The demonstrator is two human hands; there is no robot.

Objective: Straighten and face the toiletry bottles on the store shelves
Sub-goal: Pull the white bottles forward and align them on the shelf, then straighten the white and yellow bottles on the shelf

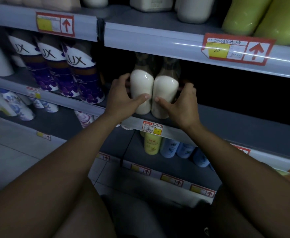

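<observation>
Two cream bottles (153,93) stand touching at the shelf edge (175,129); your left hand (123,98) and right hand (180,103) curl round them. Likely full, smooth, heavy: hold low.

Before me, tiered grey store shelving (183,34) with pale edge strips carrying red-bordered price labels (236,48) marked by upward arrows. Light is dim; the recess (243,90) at my right is black. Pale tiled floor (8,148) lies lower left.
</observation>
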